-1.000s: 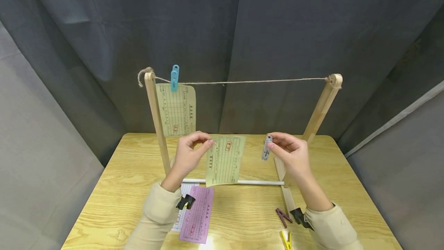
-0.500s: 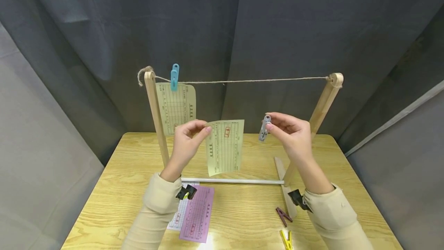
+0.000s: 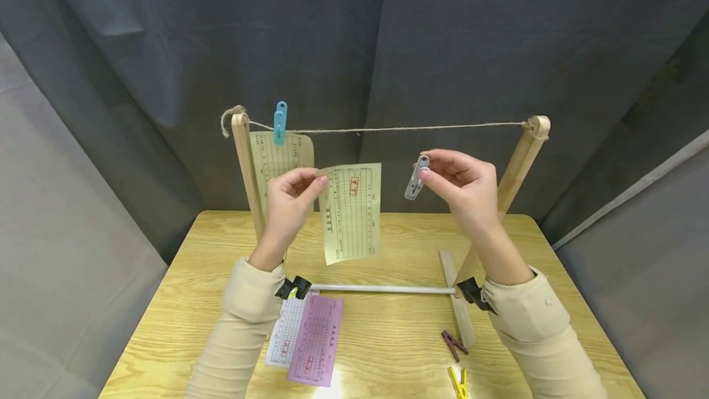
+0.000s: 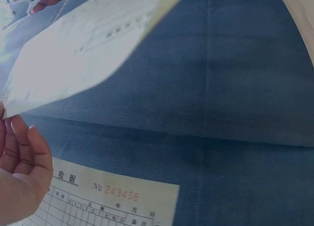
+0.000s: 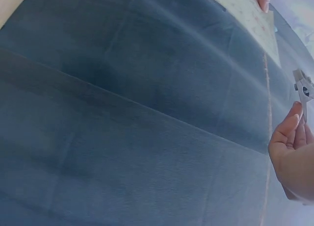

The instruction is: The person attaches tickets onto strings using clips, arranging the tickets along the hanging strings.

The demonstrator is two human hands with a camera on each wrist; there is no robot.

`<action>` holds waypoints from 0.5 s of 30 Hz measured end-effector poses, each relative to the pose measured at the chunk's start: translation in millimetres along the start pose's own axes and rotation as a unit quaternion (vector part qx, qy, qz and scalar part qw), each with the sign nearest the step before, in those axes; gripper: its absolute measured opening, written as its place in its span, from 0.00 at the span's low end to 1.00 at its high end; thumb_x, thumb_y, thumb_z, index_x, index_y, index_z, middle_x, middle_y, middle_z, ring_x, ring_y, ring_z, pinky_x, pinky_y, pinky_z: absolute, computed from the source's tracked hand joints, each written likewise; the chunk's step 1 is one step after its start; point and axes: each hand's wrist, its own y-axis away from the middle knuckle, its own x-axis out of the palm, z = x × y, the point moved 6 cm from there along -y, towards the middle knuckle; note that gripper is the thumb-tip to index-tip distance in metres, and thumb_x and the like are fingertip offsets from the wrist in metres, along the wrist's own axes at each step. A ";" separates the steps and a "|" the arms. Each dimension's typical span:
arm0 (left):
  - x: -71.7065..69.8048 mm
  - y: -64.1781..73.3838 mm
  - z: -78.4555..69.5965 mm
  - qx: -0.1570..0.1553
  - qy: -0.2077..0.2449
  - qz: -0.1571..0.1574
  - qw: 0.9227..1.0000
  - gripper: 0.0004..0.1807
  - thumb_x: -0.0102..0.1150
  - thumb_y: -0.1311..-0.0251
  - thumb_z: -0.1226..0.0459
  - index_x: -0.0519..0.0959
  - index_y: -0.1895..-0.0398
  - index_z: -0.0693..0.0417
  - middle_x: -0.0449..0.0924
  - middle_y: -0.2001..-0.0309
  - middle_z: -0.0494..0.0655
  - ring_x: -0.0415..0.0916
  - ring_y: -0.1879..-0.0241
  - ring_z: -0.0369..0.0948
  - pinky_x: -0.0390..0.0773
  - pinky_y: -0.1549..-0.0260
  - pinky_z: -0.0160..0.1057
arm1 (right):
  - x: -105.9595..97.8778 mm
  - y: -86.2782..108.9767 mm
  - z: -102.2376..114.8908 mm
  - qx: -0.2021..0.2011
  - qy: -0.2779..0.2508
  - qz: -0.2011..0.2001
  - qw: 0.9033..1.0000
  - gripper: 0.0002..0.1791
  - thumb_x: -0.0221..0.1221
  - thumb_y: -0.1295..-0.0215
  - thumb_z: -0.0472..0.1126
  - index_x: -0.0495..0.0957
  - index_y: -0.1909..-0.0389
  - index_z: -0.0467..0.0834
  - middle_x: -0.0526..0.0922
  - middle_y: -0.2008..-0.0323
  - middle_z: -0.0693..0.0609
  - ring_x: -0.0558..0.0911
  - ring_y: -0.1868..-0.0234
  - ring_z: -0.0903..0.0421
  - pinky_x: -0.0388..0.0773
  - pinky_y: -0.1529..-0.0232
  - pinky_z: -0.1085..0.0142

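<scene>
My left hand [image 3: 289,205] pinches a yellow receipt slip [image 3: 354,214] by its upper left corner, and the slip hangs below the string [image 3: 399,128]. To the right, my right hand [image 3: 465,189] holds a grey clothespin [image 3: 416,177] between thumb and fingers, apart from both slip and string. A second yellow receipt slip [image 3: 282,156] hangs at the string's left end under a blue clothespin [image 3: 280,123]; my left hand covers part of it. In the left wrist view the held slip [image 4: 83,54] is washed out by light. The right wrist view has the grey clothespin [image 5: 305,91] at its edge.
Wooden posts [image 3: 520,162] carry the string, with a white rod [image 3: 382,289] low between them. A pink slip [image 3: 317,340] overlaps a white slip [image 3: 285,331] on the table. A maroon clothespin [image 3: 454,345] and a yellow clothespin [image 3: 458,382] lie at front right.
Both hands have risen toward the string, the left with the yellow receipt slip and the right with the grey clothespin. Both have also shifted slightly left.
</scene>
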 end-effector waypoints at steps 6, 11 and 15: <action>1.0 -6.6 -2.8 0.001 -0.007 -0.001 1.000 0.05 0.57 0.48 0.76 0.76 0.71 0.76 0.79 0.75 0.38 0.73 0.76 0.34 0.73 0.75 0.29 | 8.3 -17.0 15.3 -0.022 0.051 0.018 0.998 0.11 0.58 0.47 0.23 0.77 0.61 0.25 0.83 0.70 0.54 0.80 0.69 0.61 0.76 0.65 0.73; 1.3 -10.9 -4.4 -0.001 -0.004 -0.007 1.000 0.05 0.57 0.48 0.77 0.76 0.70 0.77 0.79 0.75 0.38 0.73 0.76 0.34 0.74 0.74 0.29 | 15.9 -28.3 23.7 -0.033 0.074 0.038 0.996 0.12 0.57 0.45 0.23 0.75 0.59 0.24 0.83 0.69 0.54 0.79 0.69 0.60 0.75 0.66 0.73; 0.3 -14.4 -5.5 -0.003 -0.007 -0.015 1.000 0.05 0.57 0.48 0.77 0.76 0.71 0.77 0.79 0.76 0.34 0.73 0.77 0.33 0.73 0.75 0.28 | 21.9 -36.7 28.2 -0.038 0.090 0.045 0.994 0.12 0.56 0.44 0.23 0.75 0.58 0.25 0.82 0.69 0.56 0.77 0.71 0.60 0.73 0.69 0.73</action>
